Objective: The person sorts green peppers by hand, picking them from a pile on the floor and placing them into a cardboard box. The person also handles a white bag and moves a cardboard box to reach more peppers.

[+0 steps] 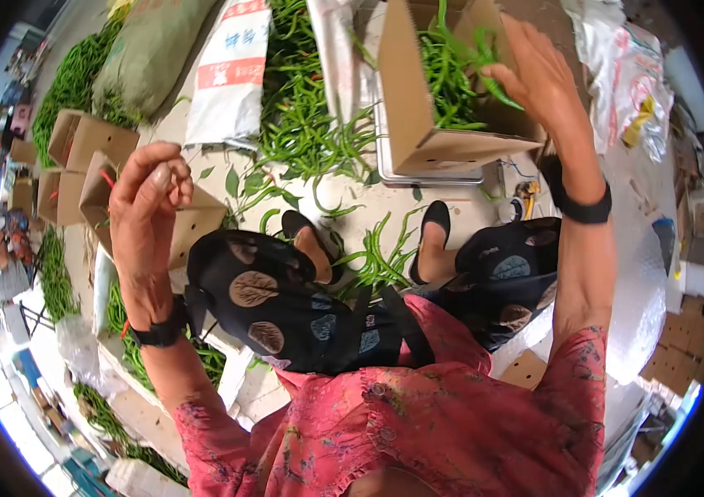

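My right hand [534,74] is at the right side of an open cardboard box [408,91], its fingers and thumb around a few green chili peppers [484,51]. More green chilies [449,91] lie inside that box, which stands on a flat metal-edged scale [430,179]. My left hand [151,186] is raised at the left with its fingers curled in, and nothing sticks out of it. Just behind it is a smaller open cardboard box [196,232] with a red chili [107,177] showing at its edge. A wristband is on each arm.
A heap of green chilies [302,116] spills from a white sack [228,79] onto the floor. Loose chilies [381,257] lie between my feet. A full green sack [153,54] and more boxes stand left. Another person [2,273] is at the far left.
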Available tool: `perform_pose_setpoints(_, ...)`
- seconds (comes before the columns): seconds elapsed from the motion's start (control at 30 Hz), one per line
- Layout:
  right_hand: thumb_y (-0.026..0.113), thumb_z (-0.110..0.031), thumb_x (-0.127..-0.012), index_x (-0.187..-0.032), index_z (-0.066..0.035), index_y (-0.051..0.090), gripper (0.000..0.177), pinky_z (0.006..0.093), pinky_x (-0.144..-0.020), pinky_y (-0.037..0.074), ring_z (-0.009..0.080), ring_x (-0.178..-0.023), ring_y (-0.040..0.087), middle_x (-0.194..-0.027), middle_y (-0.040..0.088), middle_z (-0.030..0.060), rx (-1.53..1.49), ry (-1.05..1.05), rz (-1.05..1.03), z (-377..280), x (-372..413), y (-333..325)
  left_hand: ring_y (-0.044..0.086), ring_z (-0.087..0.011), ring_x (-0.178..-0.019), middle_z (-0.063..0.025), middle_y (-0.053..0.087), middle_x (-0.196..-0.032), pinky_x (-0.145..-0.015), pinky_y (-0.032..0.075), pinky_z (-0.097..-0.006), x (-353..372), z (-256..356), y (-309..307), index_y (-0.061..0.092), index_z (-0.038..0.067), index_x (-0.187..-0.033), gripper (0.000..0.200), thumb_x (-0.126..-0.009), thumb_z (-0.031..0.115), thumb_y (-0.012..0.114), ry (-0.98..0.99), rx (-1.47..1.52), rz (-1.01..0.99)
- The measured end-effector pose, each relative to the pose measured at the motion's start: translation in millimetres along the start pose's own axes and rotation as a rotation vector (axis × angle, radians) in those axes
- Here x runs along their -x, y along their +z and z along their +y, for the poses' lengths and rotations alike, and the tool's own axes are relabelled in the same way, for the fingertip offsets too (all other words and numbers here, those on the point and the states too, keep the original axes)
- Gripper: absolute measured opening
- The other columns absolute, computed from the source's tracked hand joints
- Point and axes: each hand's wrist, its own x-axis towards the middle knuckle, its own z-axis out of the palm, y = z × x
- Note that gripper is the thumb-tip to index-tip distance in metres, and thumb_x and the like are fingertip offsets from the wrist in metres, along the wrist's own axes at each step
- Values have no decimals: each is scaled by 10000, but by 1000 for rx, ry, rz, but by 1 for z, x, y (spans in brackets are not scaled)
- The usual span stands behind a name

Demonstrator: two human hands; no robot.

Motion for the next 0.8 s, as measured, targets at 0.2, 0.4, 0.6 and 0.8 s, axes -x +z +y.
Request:
perform_pose_setpoints(0.2, 662, -229, -843, -1180, 25, 565, 433, 449, -867, 469, 394, -1000, 591, -1067, 620, 237, -623, -52, -144, -122, 34, 11, 580, -120, -864, -67, 646, -1020, -781, 458, -251, -37, -97, -58, 572, -10, -1220, 326, -932, 142, 571, -322, -183, -15)
perform_pose_setpoints(0.4, 637, -242, -849, -1093, 25, 582, 366, 476, -828, 458, 405, -957, 587, -1018, 617, 236, -920, 230, -674, -181, 88, 141, 598, -182, -997, -86, 647, -1069, -857, 466, -293, -58, -290, -62, 568, 32, -1241, 387, -875, 135, 642, -427, -342, -107)
perform_pose_setpoints(0.6, 664, -159, -796, -1085, 32, 570, 359, 473, -854, 460, 414, -969, 570, -1038, 594, 237, -855, 435, -649, -207, 135, 259, 460, -343, -1227, -151, 514, -1288, -948, 398, -455, -103, -369, -50, 512, 52, -1284, 596, -707, 9, 654, 65, -1302, -143)
perform_pose_setpoints(0.8, 651, -111, -768, -1122, 38, 561, 395, 448, -911, 429, 402, -1066, 526, -1177, 545, 215, -618, 432, -512, -225, 125, 313, 437, -321, -1204, -127, 502, -1246, -987, 337, -482, -154, -421, -78, 634, 76, -973, 200, -777, 98, 604, 282, -1646, -210)
